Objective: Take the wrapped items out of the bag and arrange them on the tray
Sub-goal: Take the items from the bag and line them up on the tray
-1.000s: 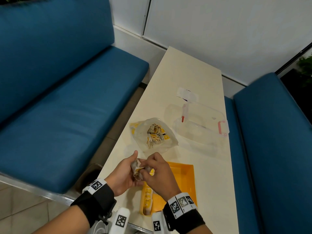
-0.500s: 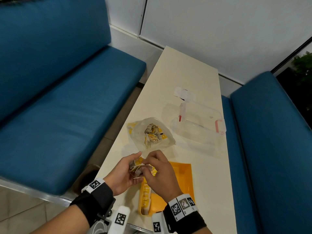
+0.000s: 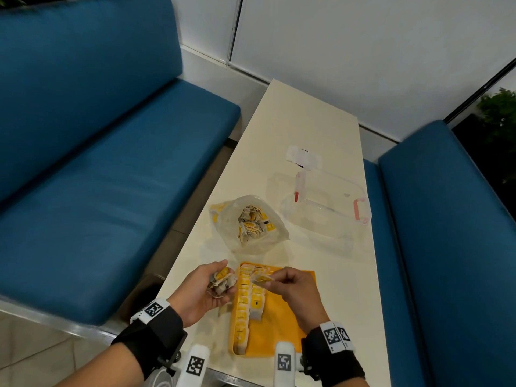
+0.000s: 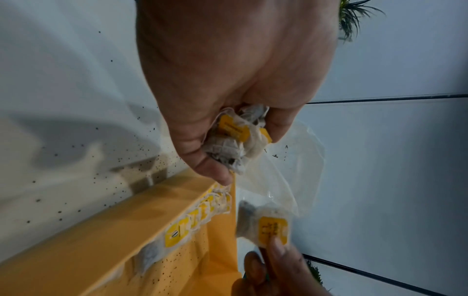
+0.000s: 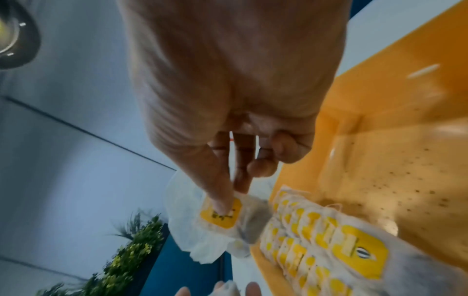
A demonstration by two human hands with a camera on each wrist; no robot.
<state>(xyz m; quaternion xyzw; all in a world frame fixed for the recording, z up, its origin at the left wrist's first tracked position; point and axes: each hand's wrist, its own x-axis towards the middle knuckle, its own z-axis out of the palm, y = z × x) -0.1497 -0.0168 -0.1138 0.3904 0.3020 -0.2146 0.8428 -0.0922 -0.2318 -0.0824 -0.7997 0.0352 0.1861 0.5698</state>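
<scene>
The left hand (image 3: 201, 291) is held palm up just left of the shallow orange plastic tray (image 3: 282, 325), its fingers curled round a small clump of crumpled white sachets with yellow labels (image 3: 222, 280); the left wrist view shows the same clump (image 4: 236, 138) wedged between thumb and curled fingers, with thin strings trailing from it. The right hand (image 3: 296, 289) hovers over the far end of the tray and pinches a single white sachet with a yellow label (image 3: 262, 278) between thumb and forefinger; in the right wrist view the thumb presses on that sachet's label (image 5: 222, 212) while the other fingers are loosely bent behind it.

Inside the tray, two rows of flat yellow-labelled sachets (image 3: 247, 305) lie overlapping along its left wall, running from the far end toward the near end; the right part of the tray floor is bare apart from dark specks, perhaps loose grains, though the blur makes that uncertain.

Beyond the tray, the clear plastic bag (image 3: 251, 222) lies open on the cream rectangular table (image 3: 307, 121) with more sachets heaped inside; to its right sits a clear plastic container with red clips (image 3: 329, 202), and past that a small white paper piece (image 3: 304, 157); blue padded benches (image 3: 97, 177) flank the table.
</scene>
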